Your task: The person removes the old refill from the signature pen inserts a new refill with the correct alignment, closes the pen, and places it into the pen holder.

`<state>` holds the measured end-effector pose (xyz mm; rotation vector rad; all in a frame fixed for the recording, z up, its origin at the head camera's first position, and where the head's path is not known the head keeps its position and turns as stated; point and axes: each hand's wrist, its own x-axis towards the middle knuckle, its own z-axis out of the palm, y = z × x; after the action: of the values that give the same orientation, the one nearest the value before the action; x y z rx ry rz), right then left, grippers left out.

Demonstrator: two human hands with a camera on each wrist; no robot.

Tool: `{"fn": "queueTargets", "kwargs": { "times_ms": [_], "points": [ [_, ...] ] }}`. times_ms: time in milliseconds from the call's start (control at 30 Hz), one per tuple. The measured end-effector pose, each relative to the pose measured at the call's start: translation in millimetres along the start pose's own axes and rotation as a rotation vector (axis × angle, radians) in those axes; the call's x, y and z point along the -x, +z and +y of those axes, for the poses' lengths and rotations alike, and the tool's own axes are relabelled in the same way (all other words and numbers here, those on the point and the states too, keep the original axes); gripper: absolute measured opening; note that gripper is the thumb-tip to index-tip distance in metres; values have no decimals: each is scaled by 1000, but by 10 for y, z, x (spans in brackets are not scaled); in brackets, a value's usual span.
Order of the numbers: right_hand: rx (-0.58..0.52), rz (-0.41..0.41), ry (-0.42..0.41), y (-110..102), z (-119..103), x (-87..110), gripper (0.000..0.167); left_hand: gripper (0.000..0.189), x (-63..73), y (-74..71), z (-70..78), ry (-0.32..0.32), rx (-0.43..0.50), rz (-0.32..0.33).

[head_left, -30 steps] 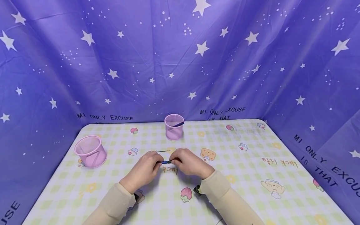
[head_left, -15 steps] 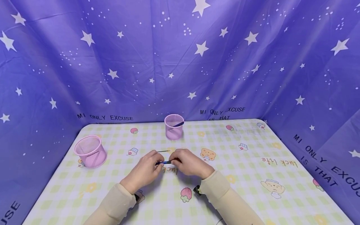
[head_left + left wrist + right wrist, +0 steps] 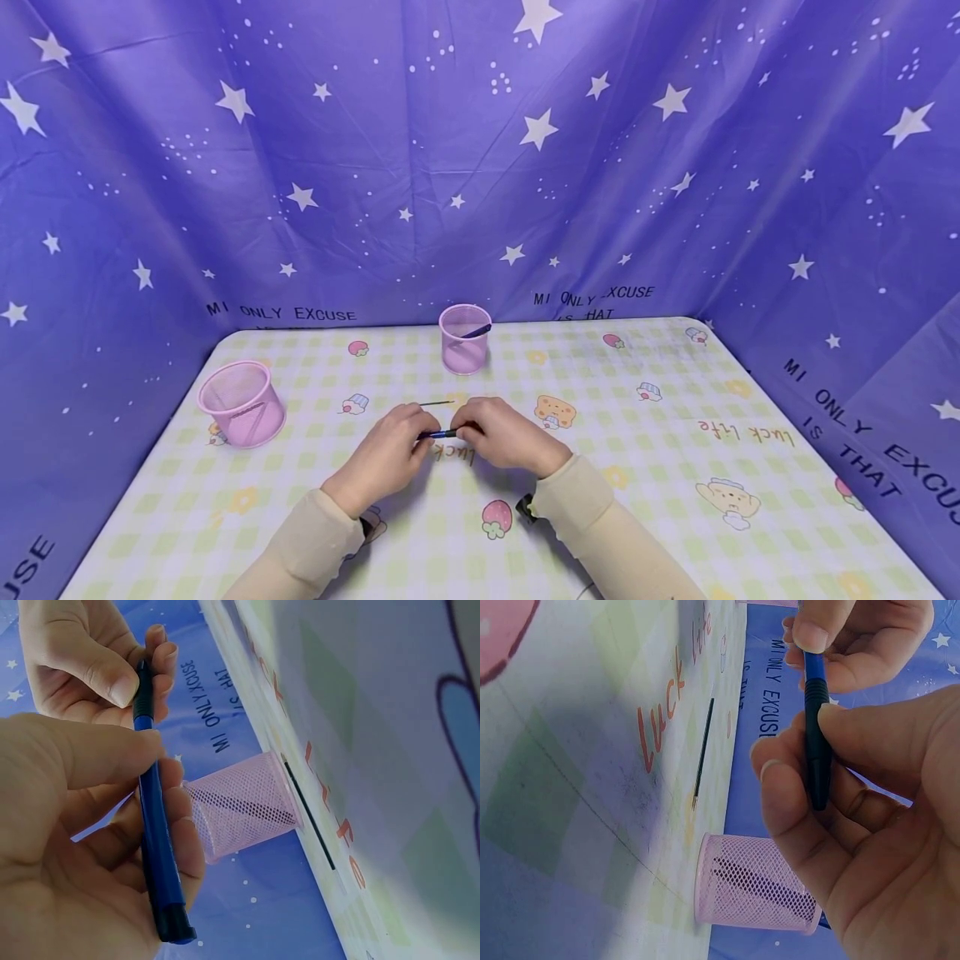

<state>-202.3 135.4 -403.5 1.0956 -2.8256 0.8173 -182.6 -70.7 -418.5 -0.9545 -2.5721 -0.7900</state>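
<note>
Both hands hold one blue ballpoint pen (image 3: 160,832) between them, low over the middle of the table. My left hand (image 3: 386,447) pinches the blue barrel, and the clip end lies across its palm in the left wrist view. With thumb and fingers my right hand (image 3: 504,435) grips the dark ribbed front section (image 3: 817,742), whose tapered tip points into that palm. Beyond the hands a thin dark pen refill (image 3: 704,754) with a metal tip lies on the tablecloth.
A pink mesh pen cup (image 3: 464,354) with a dark pen (image 3: 476,332) leaning inside stands at the back middle. Another pink mesh cup (image 3: 251,417), with a slim thing visible through its mesh, stands at the left. A starry purple curtain (image 3: 405,167) surrounds the patterned table (image 3: 637,550).
The left fingers have shifted along the pen, with more of its blue barrel showing between the hands than a second ago. The right hand, the refill and both cups stay put.
</note>
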Motion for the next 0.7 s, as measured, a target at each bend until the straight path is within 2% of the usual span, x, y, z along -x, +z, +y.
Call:
{"fn": "queueTargets", "kwargs": {
  "times_ms": [267, 700],
  "points": [
    [-13, -17, 14, 11, -5, -3, 14, 23, 3, 9, -8, -4, -11, 21],
    [-68, -31, 34, 16, 1, 5, 19, 23, 4, 24, -19, -24, -18, 34]
  ]
}}
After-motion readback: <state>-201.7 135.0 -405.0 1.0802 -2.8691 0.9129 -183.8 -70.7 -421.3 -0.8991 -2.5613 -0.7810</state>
